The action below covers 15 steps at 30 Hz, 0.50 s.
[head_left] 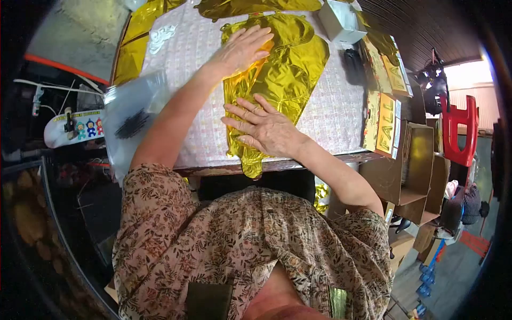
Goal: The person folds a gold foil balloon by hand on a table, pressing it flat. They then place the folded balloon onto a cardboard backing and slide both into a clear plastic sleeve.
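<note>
A shiny gold foil balloon (290,66), uninflated and wrinkled, lies on the cloth-covered table (192,114). Its narrow tail hangs over the near edge. My left hand (240,50) rests flat on the upper left part of the balloon, fingers stretched out. Lower down and nearer my body, my right hand (269,128) lies with spread fingers across the foil, pressing its left side. Neither hand grips anything. Another gold foil piece (256,6) lies beyond the balloon at the far edge.
A white box (343,21) stands at the back right, near a black object (353,65). Cards marked "FALL" (385,125) line the right edge, with cardboard boxes (416,165) beyond. Clear plastic bags (136,117) and a white bundle (161,38) lie left. A red stool (461,130) is far right.
</note>
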Motion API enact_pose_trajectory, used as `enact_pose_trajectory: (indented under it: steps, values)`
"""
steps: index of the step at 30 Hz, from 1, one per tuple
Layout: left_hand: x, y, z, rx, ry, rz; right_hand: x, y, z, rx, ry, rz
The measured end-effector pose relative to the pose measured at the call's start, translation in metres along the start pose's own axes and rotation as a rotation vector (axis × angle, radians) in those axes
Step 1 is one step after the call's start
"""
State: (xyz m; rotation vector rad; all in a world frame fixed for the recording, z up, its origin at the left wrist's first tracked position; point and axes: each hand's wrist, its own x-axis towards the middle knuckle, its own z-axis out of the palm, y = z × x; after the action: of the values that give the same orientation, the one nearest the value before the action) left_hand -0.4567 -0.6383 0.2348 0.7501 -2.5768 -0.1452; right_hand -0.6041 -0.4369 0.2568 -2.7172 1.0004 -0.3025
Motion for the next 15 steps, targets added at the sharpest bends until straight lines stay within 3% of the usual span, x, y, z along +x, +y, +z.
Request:
enact_pose_trajectory:
  steps: [11,13,15]
  values:
    - [-0.001,0.001,0.003,-0.121,0.02,-0.077,0.002,0.004,-0.015,0.054,0.014,0.007]
    - [-0.003,-0.002,0.009,-0.082,0.029,-0.069,0.006,0.016,-0.043,0.538,0.348,0.317]
    - [-0.003,0.004,0.003,-0.084,-0.006,-0.097,0.016,0.062,-0.063,0.525,0.534,0.786]
